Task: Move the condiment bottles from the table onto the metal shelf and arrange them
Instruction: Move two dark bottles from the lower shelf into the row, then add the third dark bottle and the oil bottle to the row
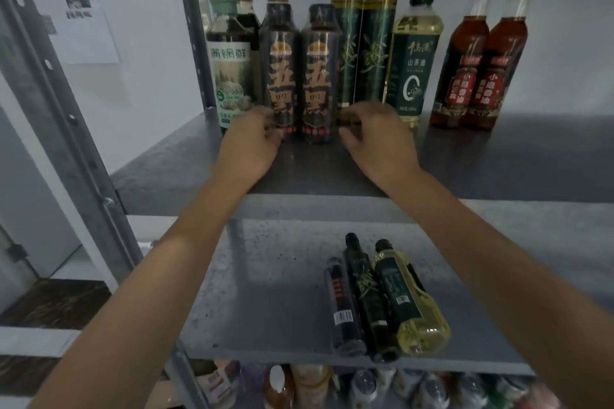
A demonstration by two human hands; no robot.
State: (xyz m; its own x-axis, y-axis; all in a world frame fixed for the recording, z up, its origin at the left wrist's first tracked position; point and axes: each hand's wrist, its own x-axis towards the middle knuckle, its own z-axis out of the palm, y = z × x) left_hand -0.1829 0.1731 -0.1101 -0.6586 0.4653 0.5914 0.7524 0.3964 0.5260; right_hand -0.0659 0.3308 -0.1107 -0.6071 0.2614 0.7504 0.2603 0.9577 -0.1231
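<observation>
Nine bottles stand on the upper shelf (498,156) of the metal rack, and the landmark among them is the left lettered bottle (282,70), dark with big orange characters. Far to its left a paper sheet (83,20) hangs on the wall, and nearer a perforated upright post (196,26) rises at the shelf's corner. Just left of the landmark stands one green-capped bottle (229,70) with a pale label, and one gold-capped dark bottle (246,16) is tucked behind that. The left hand (252,143) grasps the landmark's foot, fingers on its left side and thumb across the front. Touching its right side is its twin, the right lettered bottle (319,76). Right of the twin the right hand (375,138) sits with bent fingers, thumb just short of the twin; the fingertips cover the foot of the first of two tall green bottles (347,43), and whether they grip it I cannot tell. Further right come one yellow oil bottle (415,60), then, set apart, two red-brown bottles (465,53). Below and right of the landmark, on the lower shelf (265,292), three lying bottles (365,292) rest side by side: one dark, one green, one yellow. Under that shelf show blurred bottles (365,388), too unclear to count
</observation>
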